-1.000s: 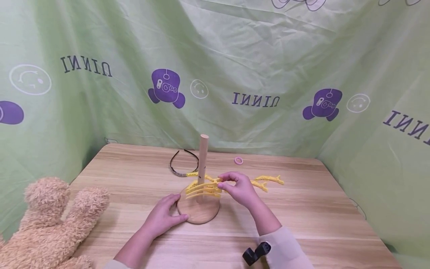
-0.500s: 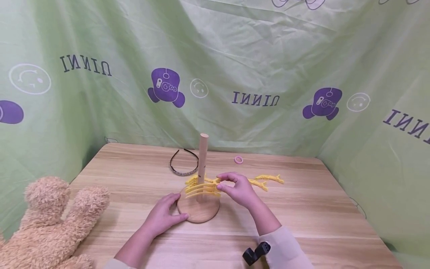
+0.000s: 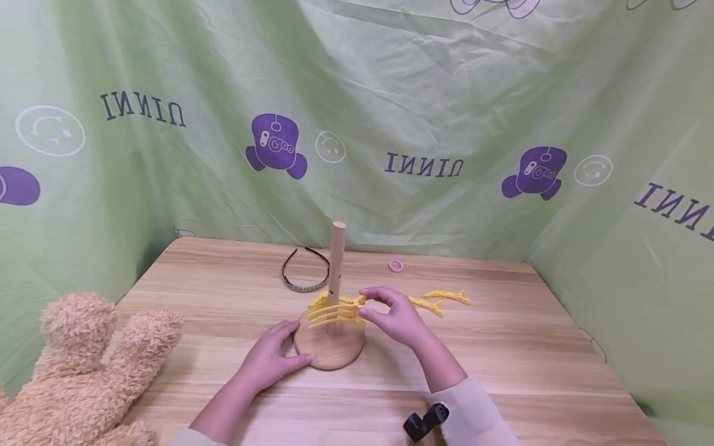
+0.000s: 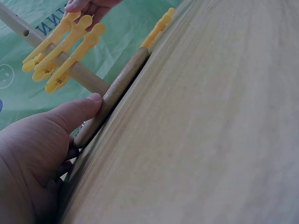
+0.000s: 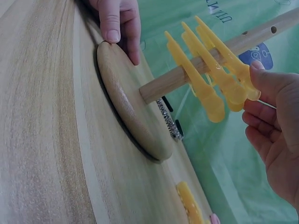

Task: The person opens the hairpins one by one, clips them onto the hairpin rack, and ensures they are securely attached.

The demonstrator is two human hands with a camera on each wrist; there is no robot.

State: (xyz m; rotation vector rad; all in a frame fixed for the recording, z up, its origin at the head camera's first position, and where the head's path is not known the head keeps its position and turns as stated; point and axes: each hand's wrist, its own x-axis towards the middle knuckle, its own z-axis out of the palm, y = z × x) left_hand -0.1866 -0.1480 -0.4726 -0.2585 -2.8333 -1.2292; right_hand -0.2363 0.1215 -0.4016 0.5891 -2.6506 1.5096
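A wooden stand has a round base (image 3: 330, 354) and an upright post (image 3: 337, 260). Three yellow alligator hair clips (image 5: 198, 84) straddle the lower post, one above another. My right hand (image 3: 398, 314) pinches the tail end of the uppermost yellow hair clip (image 5: 240, 69) between thumb and fingers, its prongs on either side of the post. At the base's left edge my left hand (image 3: 273, 356) grips the rim, thumb and fingers spread around it; in the left wrist view the thumb (image 4: 77, 112) lies against the rim and other fingers are partly hidden.
More yellow hair clips (image 3: 448, 296) lie on the table (image 3: 502, 371) right of the stand. Behind it are a black headband (image 3: 304, 287) with a sparkling band and a pink ring (image 3: 395, 266). A plush toy (image 3: 83, 384) occupies the left side. A green curtain (image 3: 357, 93) surrounds the table.
The right hand's hair clip has swung slightly: its far prong, earlier spread behind the post, has closed in toward the post. The left hand and stand stay in place.
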